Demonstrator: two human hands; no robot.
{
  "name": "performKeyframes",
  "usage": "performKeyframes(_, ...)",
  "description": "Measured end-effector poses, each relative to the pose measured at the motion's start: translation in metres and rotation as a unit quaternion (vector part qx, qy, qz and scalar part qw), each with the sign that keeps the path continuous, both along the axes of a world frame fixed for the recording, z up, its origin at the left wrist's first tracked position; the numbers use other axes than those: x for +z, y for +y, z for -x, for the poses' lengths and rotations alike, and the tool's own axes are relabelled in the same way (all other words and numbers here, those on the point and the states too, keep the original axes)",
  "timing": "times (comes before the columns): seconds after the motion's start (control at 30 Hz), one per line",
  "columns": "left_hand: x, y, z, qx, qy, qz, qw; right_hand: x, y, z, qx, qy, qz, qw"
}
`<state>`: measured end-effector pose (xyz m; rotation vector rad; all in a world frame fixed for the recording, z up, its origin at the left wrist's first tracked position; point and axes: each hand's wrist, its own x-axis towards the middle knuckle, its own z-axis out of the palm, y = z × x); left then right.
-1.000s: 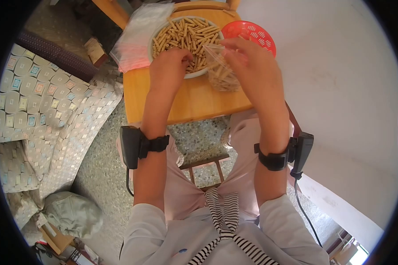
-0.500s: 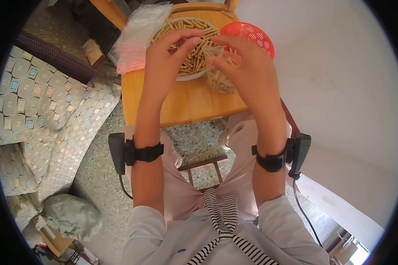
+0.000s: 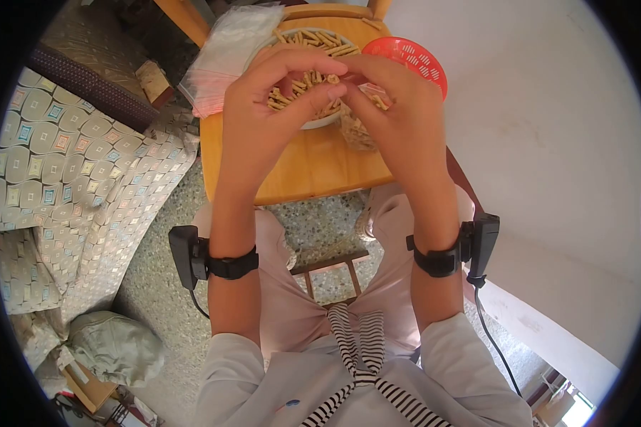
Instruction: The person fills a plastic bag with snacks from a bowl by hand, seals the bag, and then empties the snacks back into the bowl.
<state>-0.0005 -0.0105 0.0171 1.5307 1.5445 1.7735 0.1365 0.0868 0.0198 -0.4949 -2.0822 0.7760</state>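
Head view, upper centre: the left hand (image 3: 260,117) has risen from over the bowl (image 3: 315,126), its fingertips seemingly pinching a short stick (image 3: 332,79), which brings it near the plastic bag (image 3: 357,135). The right hand (image 3: 413,117) curls over the bag, grip hidden.

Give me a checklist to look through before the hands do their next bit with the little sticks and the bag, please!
1. Left hand has a stick between finger and thumb: ok.
2. Right hand has a good grip on the filling bag: cannot tell, the hand covers its top.
3. Bag mouth wide open: cannot tell, hidden too.
4. More sticks in the bowl: ok, plenty.
5. Flat plastic bags beside the bowl: ok, on its left.
6. No loose sticks on the wooden seat: not ok, one lies beyond the bowl.
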Motion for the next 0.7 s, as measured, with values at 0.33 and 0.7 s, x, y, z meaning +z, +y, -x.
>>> performKeyframes(0.33,0.000,0.003,-0.002,0.013,0.011,-0.027,0.999,0.007,-0.002,0.001,-0.016,-0.010,0.015,1.000)
performKeyframes(0.7,-0.003,0.003,-0.003,0.014,0.047,-0.070,0.996,0.003,-0.001,0.004,-0.026,0.009,-0.024,0.999)
